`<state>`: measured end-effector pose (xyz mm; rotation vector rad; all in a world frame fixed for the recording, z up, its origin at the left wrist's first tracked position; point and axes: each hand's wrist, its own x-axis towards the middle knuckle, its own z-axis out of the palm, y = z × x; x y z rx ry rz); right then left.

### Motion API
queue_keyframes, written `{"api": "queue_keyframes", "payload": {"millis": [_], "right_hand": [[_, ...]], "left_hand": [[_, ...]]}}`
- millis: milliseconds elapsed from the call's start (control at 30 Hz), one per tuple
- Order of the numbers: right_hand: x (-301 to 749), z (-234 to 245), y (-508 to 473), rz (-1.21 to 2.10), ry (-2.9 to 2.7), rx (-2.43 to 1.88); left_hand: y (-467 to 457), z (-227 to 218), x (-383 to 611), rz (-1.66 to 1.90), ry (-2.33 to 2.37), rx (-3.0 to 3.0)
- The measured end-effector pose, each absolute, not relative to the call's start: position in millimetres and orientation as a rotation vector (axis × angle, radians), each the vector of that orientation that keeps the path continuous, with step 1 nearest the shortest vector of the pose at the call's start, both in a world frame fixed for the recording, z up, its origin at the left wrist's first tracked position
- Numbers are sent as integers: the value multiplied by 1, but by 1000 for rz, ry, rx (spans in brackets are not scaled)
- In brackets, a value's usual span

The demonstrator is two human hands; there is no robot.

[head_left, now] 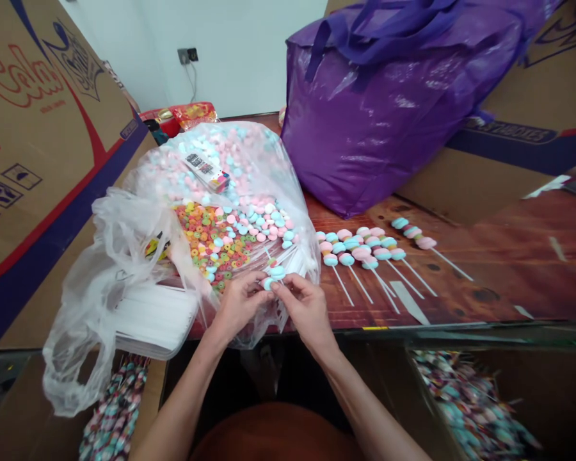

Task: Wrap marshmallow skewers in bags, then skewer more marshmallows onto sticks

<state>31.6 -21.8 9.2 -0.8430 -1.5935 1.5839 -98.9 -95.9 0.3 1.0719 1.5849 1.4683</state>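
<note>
My left hand (240, 299) and my right hand (307, 308) meet at the table's front edge, fingertips pinched together. Between them is a partly strung marshmallow skewer (277, 272), with blue marshmallows and a ring candy around a thin white stick. Much of the stick is hidden by my fingers. Just beyond lies an open plastic bag (288, 169) of pink and blue marshmallows, with colourful ring candies (211, 237) and loose white sticks (292, 261) on it. To the right, several finished marshmallow skewers (360, 246) lie in a row, and another skewer (413, 232) lies apart.
A purple bag (379, 121) stands at the back right. Cardboard boxes (38, 160) flank the table. A pack of white sticks (153, 317) overhangs the front edge at left. Below the table, open boxes hold wrapped skewers (480, 410). A small printed packet (206, 171) rests on the marshmallow bag.
</note>
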Motion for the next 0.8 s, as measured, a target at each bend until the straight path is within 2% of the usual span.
{"api": "queue_keyframes", "payload": {"millis": [167, 433, 800], "right_hand": [[31, 4, -21, 1643, -1516, -851], [27, 7, -16, 1410, -1556, -929], [28, 4, -23, 1622, -1627, -806]], "left_hand": [[-99, 0, -98, 1518, 1454, 876], [-108, 13, -88, 1616, 1543, 786], [-100, 7, -78, 1798, 1377, 639]]}}
